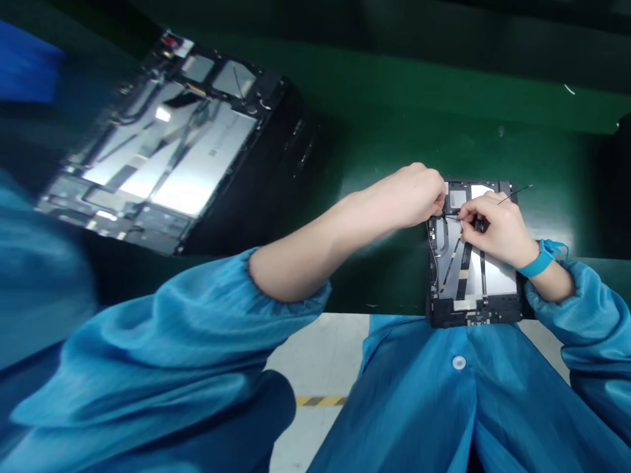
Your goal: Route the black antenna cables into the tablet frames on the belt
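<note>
Green mat on the bench; open tablet chassis at lower right of frame, second chassis blurred at upper left. Left hand bunched at the first chassis's top edge, grip hidden. Right hand, blue wrist strap, fingertips pressed together, pinching thin black wire.

I can read no text or number in this view. The small white label on the tablet frame is too small to read.

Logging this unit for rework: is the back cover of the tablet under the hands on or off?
Off: the tablet lies with its metal inner panel and black ribbon cables exposed, no cover over them.
</note>
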`<action>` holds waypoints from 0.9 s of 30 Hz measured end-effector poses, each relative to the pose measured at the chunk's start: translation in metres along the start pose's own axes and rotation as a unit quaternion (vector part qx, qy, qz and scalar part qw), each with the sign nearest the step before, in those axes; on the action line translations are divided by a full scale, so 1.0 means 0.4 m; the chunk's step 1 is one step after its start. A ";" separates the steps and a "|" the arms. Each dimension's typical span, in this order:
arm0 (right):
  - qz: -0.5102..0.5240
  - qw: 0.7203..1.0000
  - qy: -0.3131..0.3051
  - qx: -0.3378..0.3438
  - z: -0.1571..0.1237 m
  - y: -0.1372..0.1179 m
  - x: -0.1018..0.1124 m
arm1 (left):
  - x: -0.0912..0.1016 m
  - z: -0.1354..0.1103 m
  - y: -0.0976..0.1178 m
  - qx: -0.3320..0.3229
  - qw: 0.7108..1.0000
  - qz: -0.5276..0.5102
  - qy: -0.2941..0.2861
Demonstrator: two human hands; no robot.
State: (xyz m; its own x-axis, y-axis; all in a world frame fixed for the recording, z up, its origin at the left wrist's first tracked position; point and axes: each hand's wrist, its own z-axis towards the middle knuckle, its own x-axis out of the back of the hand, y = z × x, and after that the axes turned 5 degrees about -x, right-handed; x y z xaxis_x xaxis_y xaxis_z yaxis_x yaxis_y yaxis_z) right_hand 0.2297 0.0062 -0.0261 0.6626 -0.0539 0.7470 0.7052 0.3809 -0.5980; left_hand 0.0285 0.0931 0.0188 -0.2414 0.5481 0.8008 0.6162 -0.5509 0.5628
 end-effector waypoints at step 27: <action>0.029 0.996 0.012 -0.082 -0.083 0.058 0.100 | -0.208 -0.084 0.146 0.041 0.957 0.201 0.203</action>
State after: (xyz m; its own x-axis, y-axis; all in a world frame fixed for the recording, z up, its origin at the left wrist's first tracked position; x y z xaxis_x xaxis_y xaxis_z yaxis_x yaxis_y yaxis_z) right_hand 0.2810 -0.0177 -0.0196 0.7073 -0.0593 0.7044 0.6965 0.2287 -0.6802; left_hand 0.0594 -0.0059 -0.0080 -0.2333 0.0033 0.9724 0.7737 -0.6051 0.1877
